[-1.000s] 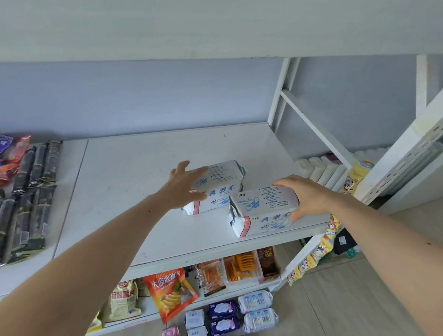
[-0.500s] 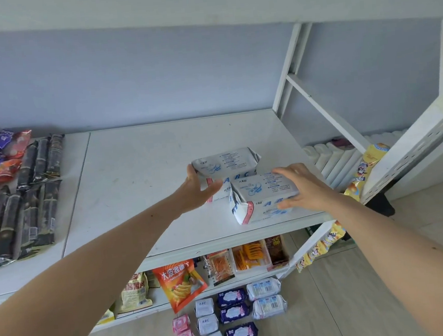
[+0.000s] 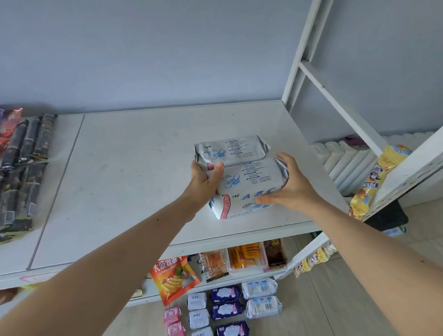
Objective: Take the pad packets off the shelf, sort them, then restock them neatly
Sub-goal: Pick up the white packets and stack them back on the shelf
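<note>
I've got my left hand (image 3: 206,179) and right hand (image 3: 289,185) curled round the ends of the front pad packet (image 3: 246,189) on the shelf (image 3: 135,175), touching the rear packet (image 3: 229,151), so a careless nudge could knock that skew.

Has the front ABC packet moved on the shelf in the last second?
Yes. The front ABC packet has gone back from the shelf's front edge and now lies against the rear packet, held between left hand and right hand.
</note>
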A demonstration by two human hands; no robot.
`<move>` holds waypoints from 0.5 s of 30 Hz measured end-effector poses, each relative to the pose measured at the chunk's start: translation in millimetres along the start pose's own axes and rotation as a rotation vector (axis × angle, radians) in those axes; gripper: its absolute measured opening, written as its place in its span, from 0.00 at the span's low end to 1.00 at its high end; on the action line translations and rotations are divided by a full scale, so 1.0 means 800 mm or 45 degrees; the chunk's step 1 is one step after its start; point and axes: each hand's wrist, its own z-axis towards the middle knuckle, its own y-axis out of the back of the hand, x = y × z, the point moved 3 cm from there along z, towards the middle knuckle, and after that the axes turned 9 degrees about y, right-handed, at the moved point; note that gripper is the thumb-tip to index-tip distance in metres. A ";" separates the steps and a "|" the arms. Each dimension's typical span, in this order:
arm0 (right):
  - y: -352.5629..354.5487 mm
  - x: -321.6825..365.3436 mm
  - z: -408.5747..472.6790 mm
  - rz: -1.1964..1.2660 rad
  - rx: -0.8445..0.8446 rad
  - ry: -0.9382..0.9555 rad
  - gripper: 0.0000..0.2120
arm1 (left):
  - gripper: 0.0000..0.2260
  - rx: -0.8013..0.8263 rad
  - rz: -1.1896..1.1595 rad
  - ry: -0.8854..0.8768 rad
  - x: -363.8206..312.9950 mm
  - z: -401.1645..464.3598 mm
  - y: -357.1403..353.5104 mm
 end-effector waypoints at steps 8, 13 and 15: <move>0.019 -0.025 0.040 0.235 -0.080 0.039 0.51 | 0.23 -0.069 -0.005 0.004 -0.025 0.046 -0.032; 0.045 -0.044 0.079 0.231 -0.147 0.052 0.48 | 0.26 -0.086 0.082 0.004 -0.046 0.101 -0.051; 0.054 -0.050 0.096 0.227 -0.167 0.042 0.48 | 0.27 -0.087 0.130 0.014 -0.053 0.124 -0.056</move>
